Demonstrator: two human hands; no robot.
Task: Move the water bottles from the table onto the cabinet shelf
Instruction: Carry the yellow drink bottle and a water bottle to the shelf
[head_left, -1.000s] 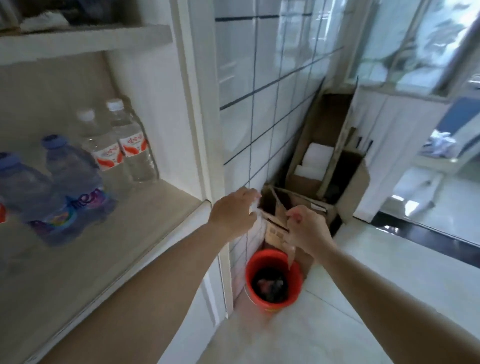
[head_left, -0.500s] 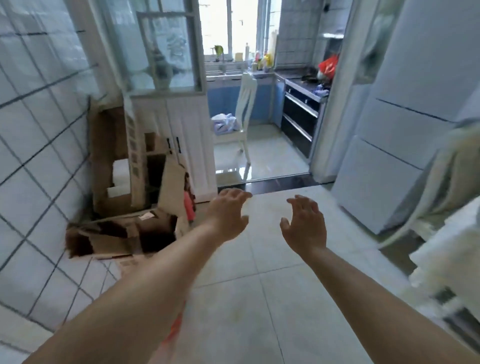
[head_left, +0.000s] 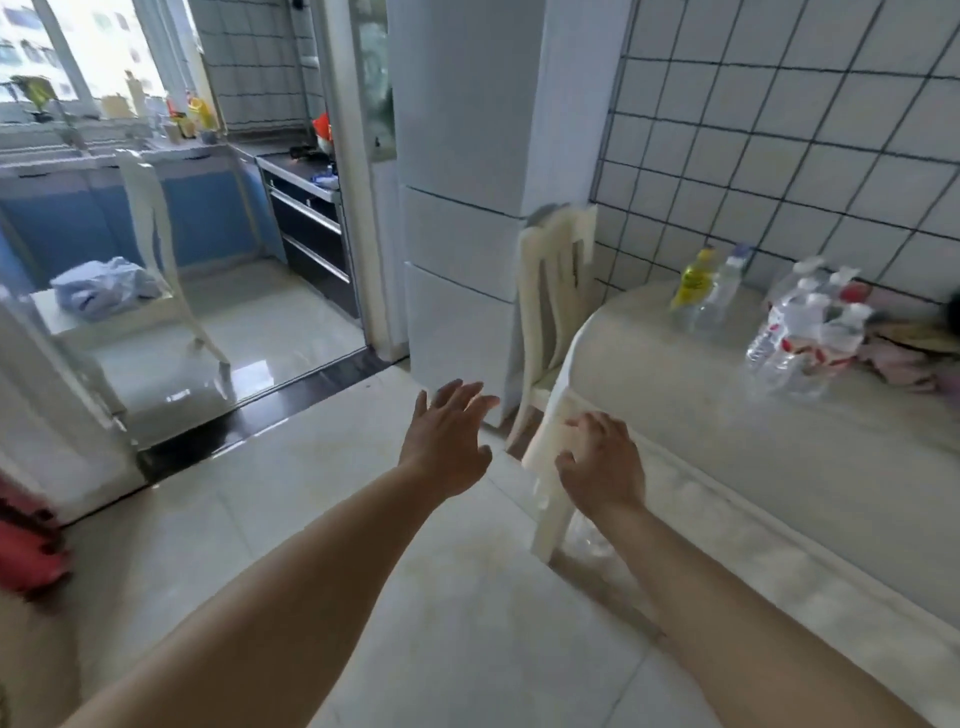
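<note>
Several clear water bottles (head_left: 802, 332) with red-and-white labels stand in a blurred cluster on the table (head_left: 701, 415) at the right, near the tiled wall. A yellow-labelled bottle (head_left: 693, 283) and a clear bottle (head_left: 722, 291) stand a little further back on the same table. My left hand (head_left: 447, 441) is stretched out over the floor with its fingers spread, holding nothing. My right hand (head_left: 602, 462) hovers near the table's front corner, fingers loosely bent, holding nothing. The cabinet shelf is out of view.
A white chair (head_left: 556, 291) stands between the table and a white fridge (head_left: 462, 208). Pink cloth (head_left: 904, 358) lies on the table beside the bottles. A doorway at the left opens onto a kitchen with another chair (head_left: 150, 244). Something red (head_left: 26, 545) sits at the left edge.
The view has swung right, from the cabinet shelf past the cardboard boxes to the table. Both hands stay held out in front, fingers now spread and holding nothing.
</note>
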